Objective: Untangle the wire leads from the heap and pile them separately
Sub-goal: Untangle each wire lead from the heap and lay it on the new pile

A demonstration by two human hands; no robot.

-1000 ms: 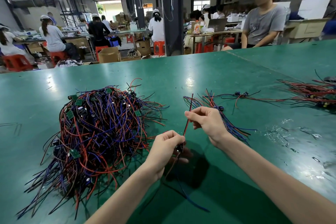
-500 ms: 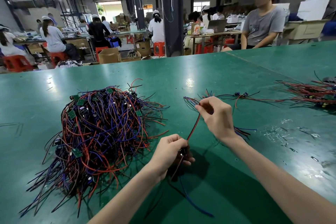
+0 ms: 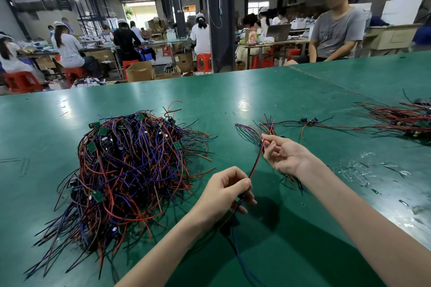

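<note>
Red and black insulation marks the lead [image 3: 256,161] stretched between the two hands in the head view, above the green worktop [image 3: 233,91]. It sits just right of the heap [image 3: 130,165] and near the small sorted pile [image 3: 250,129]. The left hand [image 3: 229,190] has its fingers curled round the lead's lower end. The right hand [image 3: 285,156] pinches the upper end between thumb and forefinger, the other fingers loosely bent. The lead looks very light and limp: thin wire that probably sags and springs back, smooth enough to slide through a loose pinch. Its small end fittings are the parts most likely to snag on neighbouring loops. The best hold is probably at the solid end piece, with the second hand running along the wire, not tugging mid-length, since a hard pull might strain the joints. What the left hand encloses is covered by its fingers, so whether it is a plug or a small board cannot be told. The blue and dark tails below that hand run into the forearm's shadow and are hard to trace. The pile is partly behind the right hand. A further bundle [image 3: 401,119] is cut off by the right edge. Inside the heap, single leads cannot be told apart.
</note>
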